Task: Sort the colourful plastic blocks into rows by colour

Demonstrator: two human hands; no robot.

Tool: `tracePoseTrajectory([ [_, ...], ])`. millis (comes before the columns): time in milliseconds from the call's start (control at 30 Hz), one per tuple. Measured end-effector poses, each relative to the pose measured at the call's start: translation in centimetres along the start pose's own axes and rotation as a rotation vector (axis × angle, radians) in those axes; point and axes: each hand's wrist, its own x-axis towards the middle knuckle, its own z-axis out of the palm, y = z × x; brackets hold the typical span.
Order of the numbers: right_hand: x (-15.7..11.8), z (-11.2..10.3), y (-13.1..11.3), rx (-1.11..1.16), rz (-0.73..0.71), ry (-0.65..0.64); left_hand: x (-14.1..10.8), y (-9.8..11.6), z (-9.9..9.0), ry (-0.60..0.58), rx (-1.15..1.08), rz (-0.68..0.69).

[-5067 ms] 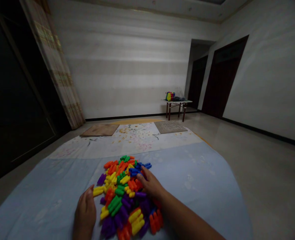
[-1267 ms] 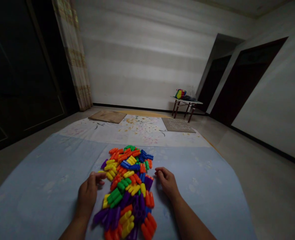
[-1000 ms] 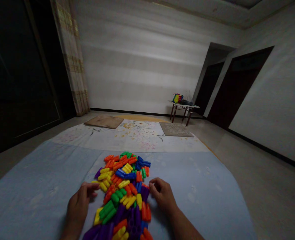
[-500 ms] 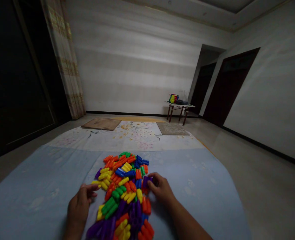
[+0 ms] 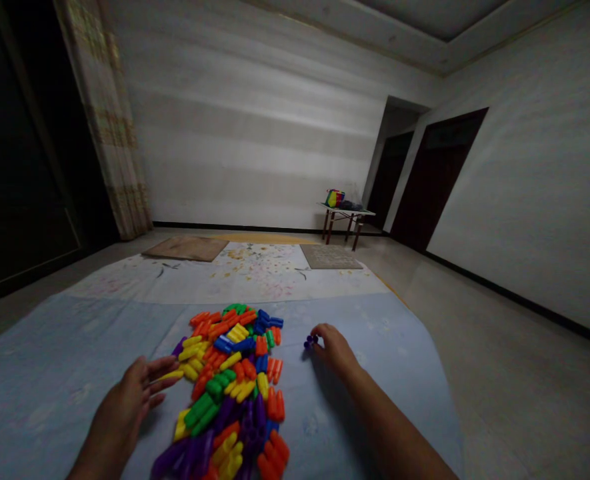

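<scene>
Left hand: the left hand (image 5: pixel 127 400) is spread fairly wide, fingers apart, beside a yellow piece (image 5: pixel 171 375) at the pile's left edge; whether they touch is unclear.
Right hand: the right hand (image 5: pixel 335 350) is pinched narrow on a purple piece (image 5: pixel 309 343) – tube ends showing – to the right of the pile and apart from it.
Pile: the pile of plastic pieces (image 5: pixel 242 390) – orange, yellow, green, blue and purple – lies between the hands on the light blue cloth (image 5: pixel 399 340).
Far end: a brown mat (image 5: pixel 187 248) lies at left and a grey mat (image 5: pixel 331 257) at right, on the white floral cloth (image 5: pixel 267 270).
Background: a small table (image 5: pixel 349 212) bears a multicoloured bag (image 5: pixel 335 198).
</scene>
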Motion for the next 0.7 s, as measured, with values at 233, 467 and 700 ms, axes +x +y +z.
tracePoseTrajectory([
  [233, -2.0, -1.8, 2.1, 0.102, 0.010, -0.176, 2.4, -0.7, -0.4, 0.198, 0.027, 0.125],
  [467, -2.0, -1.0, 2.0, 0.154, 0.109, -0.151, 4.8, -4.6, -1.0, 0.320, 0.073, 0.274],
  [700, -2.0, 0.0, 1.5, 0.144, 0.117, -0.152, 4.7, -4.8, -1.4, 0.297, 0.065, 0.272],
])
